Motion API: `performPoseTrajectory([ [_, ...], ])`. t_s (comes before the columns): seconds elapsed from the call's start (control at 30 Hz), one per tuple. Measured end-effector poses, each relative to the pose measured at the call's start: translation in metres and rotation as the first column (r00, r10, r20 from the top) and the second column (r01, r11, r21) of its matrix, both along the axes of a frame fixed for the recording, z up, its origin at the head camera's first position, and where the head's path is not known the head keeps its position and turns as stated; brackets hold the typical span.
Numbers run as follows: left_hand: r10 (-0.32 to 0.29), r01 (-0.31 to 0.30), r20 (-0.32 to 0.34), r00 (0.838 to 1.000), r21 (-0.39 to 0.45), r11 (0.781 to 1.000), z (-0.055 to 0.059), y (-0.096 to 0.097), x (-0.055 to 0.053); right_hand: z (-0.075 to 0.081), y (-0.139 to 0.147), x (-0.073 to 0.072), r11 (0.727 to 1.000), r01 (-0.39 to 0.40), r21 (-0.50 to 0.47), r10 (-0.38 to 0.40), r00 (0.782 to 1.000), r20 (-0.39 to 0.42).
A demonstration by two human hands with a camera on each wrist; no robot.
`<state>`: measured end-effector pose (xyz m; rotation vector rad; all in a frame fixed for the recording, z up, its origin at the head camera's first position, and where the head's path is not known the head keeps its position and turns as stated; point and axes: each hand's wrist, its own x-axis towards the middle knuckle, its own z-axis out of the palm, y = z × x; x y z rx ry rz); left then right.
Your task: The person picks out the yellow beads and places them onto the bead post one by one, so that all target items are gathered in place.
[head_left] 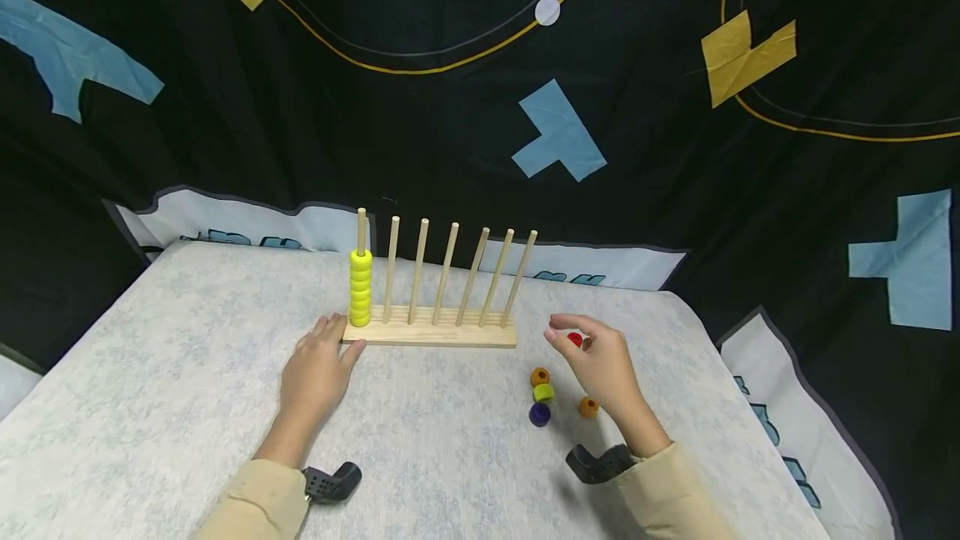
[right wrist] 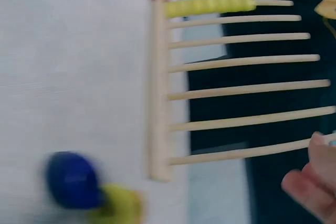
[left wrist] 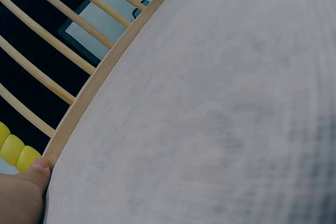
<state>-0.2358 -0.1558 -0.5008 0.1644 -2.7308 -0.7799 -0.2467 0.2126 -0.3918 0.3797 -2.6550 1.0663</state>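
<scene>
A wooden peg rack (head_left: 431, 338) with several upright rods stands toward the back of the table. Several yellow beads (head_left: 361, 290) are stacked on its leftmost rod; the other rods are bare. My left hand (head_left: 315, 369) rests on the left end of the base, its thumb (left wrist: 39, 169) along the front edge. Right of the rack, my right hand (head_left: 603, 361) is raised over the table, thumb and forefinger extended near each other, with nothing visible between the tips. A red bead (head_left: 574, 338) shows through the gap behind its fingers, partly hidden.
Near the right hand lie an orange bead (head_left: 540, 376), a yellow-green bead (head_left: 543, 393), a dark blue bead (head_left: 539, 415) and another orange bead (head_left: 588, 407). Behind the pale table (head_left: 450, 440) hangs a black patterned cloth (head_left: 420, 140).
</scene>
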Motion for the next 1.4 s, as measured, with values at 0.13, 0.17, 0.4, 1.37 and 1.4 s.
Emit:
performPoseTrajectory([
  [0.13, 0.000, 0.000, -0.003, 1.000, 0.001, 1.000, 0.001, -0.001, -0.001, -0.026, 0.006, 0.008, 0.993, 0.060, 0.104, -0.068, 0.994, 0.083],
  [0.17, 0.001, -0.001, -0.003, 1.000, 0.001, 1.000, 0.001, -0.001, -0.001, -0.031, 0.007, 0.010, 0.989, 0.075, 0.128, -0.088, 0.991, 0.102],
  [0.4, 0.001, -0.001, -0.004, 1.000, 0.011, 1.000, 0.001, -0.001, -0.001, -0.054, 0.010, 0.015, 0.969, 0.126, 0.213, -0.174, 0.960, 0.220],
  [1.37, 0.001, -0.001, -0.005, 1.000, 0.016, 1.000, 0.002, 0.000, 0.001, -0.068, 0.025, 0.016, 0.983, 0.065, 0.171, -0.111, 0.955, 0.274],
  [1.4, 0.001, -0.001, -0.005, 1.000, 0.015, 1.000, 0.002, 0.000, 0.001, -0.068, 0.027, 0.016, 0.983, 0.062, 0.175, -0.108, 0.956, 0.272],
])
